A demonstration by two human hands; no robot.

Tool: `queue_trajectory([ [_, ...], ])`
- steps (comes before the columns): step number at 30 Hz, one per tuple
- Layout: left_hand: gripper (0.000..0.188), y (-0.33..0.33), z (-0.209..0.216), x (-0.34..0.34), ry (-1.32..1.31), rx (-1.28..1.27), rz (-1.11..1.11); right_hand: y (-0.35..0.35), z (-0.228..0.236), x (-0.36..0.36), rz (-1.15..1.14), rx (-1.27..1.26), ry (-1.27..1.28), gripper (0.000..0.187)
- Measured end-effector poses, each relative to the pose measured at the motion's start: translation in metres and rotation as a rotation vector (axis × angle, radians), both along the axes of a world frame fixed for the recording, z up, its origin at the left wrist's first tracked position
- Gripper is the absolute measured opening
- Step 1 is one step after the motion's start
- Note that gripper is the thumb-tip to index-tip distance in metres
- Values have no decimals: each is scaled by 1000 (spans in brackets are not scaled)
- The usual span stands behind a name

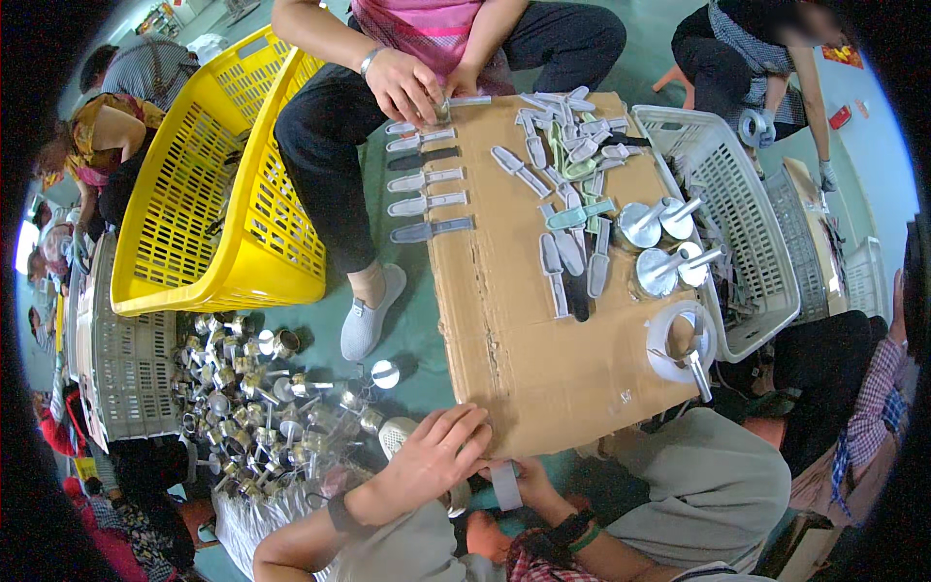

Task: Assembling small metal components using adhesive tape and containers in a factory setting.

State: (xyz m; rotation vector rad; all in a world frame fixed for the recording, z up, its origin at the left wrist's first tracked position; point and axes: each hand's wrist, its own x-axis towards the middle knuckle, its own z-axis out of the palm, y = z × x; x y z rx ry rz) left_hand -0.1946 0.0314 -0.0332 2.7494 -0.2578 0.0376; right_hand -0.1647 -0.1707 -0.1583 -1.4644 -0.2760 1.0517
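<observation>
My left hand (pixel 433 454) lies at the near edge of a brown cardboard sheet (pixel 514 330), fingers curled over something I cannot make out. My right hand (pixel 529 480) sits just below that edge, pinching a short strip of grey tape (pixel 504 485). Several grey handle pieces (pixel 567 252) lie scattered across the cardboard. Small metal pots with handles (pixel 659 247) stand at its right side, beside a roll of clear tape (pixel 679 339).
Across the cardboard another person's hands (pixel 407 82) work on a handle piece, with a row of taped handles (pixel 427 179) beside them. A yellow basket (pixel 218 184) stands at left, white baskets (pixel 737 204) at right. A heap of metal pots (pixel 262 407) lies on the green floor.
</observation>
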Motion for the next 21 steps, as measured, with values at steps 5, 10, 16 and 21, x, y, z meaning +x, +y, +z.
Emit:
queue_trajectory([
  [5, 45, -1, 1, -1, 12, -15, -1, 3, 11, 2, 8, 22, -21, 20],
  [10, 45, -1, 0, -2, 12, -23, 1, 3, 11, 2, 10, 15, -87, 18],
  [16, 45, -1, 0, -1, 16, -11, 0, 6, 5, 4, -11, 85, -261, 21],
  [21, 44, -1, -1, -2, 17, -5, 5, 5, 11, 4, 13, 43, -169, 23],
])
